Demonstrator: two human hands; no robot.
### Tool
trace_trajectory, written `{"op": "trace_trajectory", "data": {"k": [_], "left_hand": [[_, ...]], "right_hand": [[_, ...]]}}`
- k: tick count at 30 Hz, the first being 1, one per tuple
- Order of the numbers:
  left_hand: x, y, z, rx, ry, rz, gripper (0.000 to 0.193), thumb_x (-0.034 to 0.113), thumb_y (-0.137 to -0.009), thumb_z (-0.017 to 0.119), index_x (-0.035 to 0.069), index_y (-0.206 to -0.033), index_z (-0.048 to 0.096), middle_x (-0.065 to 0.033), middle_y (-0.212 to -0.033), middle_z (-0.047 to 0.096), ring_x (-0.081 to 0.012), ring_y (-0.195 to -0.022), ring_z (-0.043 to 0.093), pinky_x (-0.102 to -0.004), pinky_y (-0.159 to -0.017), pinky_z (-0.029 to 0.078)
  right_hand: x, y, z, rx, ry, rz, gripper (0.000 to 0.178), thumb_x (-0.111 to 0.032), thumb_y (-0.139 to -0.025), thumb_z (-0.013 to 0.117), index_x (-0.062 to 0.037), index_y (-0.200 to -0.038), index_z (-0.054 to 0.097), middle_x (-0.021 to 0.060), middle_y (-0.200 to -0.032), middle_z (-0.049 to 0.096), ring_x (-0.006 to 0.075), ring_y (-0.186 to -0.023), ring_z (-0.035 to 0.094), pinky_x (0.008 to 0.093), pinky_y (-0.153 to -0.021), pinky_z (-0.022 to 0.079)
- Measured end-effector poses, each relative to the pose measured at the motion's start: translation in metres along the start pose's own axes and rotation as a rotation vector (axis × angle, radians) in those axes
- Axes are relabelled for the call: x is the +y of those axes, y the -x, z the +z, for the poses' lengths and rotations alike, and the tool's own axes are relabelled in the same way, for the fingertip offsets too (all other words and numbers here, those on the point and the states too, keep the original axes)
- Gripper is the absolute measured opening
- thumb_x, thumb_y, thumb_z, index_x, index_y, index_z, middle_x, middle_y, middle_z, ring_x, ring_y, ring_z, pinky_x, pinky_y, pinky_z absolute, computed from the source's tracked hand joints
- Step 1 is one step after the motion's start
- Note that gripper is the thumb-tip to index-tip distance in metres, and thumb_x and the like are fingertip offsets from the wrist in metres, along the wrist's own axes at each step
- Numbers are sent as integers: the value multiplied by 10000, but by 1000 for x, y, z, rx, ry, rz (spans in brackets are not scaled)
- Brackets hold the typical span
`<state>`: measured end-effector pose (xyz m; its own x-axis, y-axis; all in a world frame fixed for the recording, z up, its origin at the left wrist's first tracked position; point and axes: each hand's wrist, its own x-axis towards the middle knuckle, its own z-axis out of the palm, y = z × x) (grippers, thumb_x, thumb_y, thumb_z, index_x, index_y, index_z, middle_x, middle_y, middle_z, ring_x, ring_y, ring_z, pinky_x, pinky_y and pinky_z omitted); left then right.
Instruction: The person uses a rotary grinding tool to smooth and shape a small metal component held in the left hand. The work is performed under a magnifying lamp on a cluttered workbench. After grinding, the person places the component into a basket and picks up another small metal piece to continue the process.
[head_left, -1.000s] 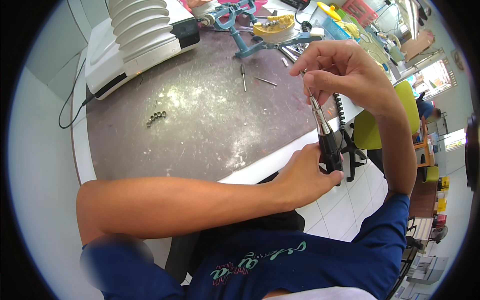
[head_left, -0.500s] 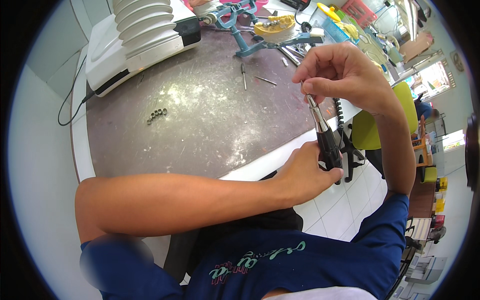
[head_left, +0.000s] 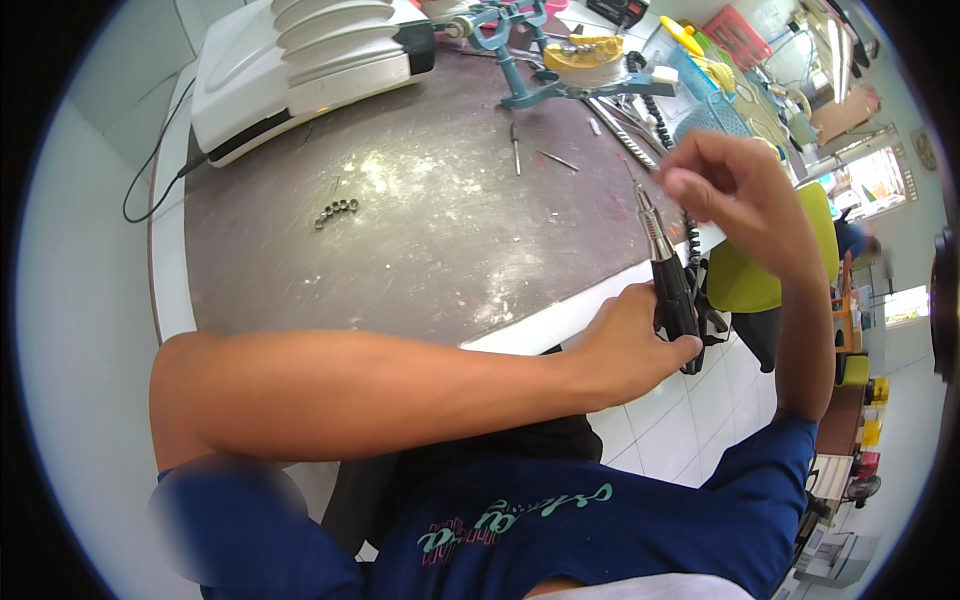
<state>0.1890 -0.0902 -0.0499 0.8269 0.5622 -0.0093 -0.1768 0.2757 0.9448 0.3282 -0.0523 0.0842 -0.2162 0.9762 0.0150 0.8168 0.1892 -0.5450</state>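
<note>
My left hand (head_left: 635, 345) is wrapped around the black body of a rotary handpiece (head_left: 674, 290), held just past the bench's front edge. Its silver nose points up and away, with a thin bur (head_left: 631, 172) standing out of the tip. Beside that tip, slightly smeared by motion, is my right hand (head_left: 735, 190). Its fingers are loosely curled, apart from the bur, and nothing shows in them. On the bench lie a slim bur or shank tool with a dark handle (head_left: 516, 150) and another thin metal bur (head_left: 558, 160). Several small metal rings (head_left: 337, 210) sit in a curved row.
A white machine with a ribbed hose (head_left: 310, 95) stands at the back left. At the back, a blue articulator (head_left: 515, 85) carries a yellow dental cast (head_left: 583, 56). A coiled black cord (head_left: 692, 240) hangs by the bench edge near a green chair (head_left: 745, 285).
My right hand has let go of the bur at the handpiece's tip and moved away to the right. The left hand keeps its grip on the handpiece. The view has shifted slightly.
</note>
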Motion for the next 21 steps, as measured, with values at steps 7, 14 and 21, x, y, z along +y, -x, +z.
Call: {"op": "trace_trajectory", "data": {"k": [7,14,21], "left_hand": [[10,2,-2,-26,-7,-30,275,145,-895,698,-63,-1025,575,-127,-892,665,-172,-787,695,-298,-715,546],[12,6,0,-14,21,23,294,137,-906,695,-62,-1053,535,-122,-909,661,-151,-797,678,-307,-708,543],[6,0,6,-1,5,98,305,121,-914,685,-77,-1098,542,-130,-918,663,-176,-808,672,-310,-729,537]], "right_hand": [[-19,41,23,116,305,36,368,-293,-689,883,-21,-717,636,2,-544,422,94,-496,387,291,-479,295],[-20,50,30,170,380,-22,307,-226,-685,859,-21,-726,634,19,-542,456,103,-484,417,287,-483,321],[-17,54,31,173,277,78,214,-133,-724,766,17,-738,613,10,-539,471,84,-494,429,263,-488,338]]}}
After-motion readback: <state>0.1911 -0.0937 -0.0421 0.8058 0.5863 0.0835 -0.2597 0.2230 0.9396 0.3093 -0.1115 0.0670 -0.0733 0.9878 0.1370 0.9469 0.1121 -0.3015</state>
